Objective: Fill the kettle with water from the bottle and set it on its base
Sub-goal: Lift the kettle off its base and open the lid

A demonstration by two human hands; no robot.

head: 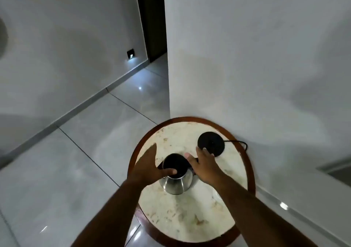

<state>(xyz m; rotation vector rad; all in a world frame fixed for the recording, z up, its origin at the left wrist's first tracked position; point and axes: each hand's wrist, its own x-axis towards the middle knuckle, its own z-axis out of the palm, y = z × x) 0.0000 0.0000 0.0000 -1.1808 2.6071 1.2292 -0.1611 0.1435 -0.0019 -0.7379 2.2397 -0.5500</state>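
Observation:
A stainless steel kettle (174,185) with a black top (173,162) stands upright on the round marble table (187,220). Its black round base (211,143) lies apart from it at the table's back right, with a cord (239,142) running off toward the wall. My left hand (147,168) hovers at the kettle's left, fingers stretched out, thumb lying across the front of the black top. My right hand (206,166) is spread over the kettle's right side, covering the handle, fingertips near the base's edge. No bottle is in view.
The table has a brown wooden rim (251,172) and stands against a white wall corner (168,87). Glossy grey floor tiles (76,161) stretch to the left. A dark doorway (152,18) and a small wall light (130,54) are farther back.

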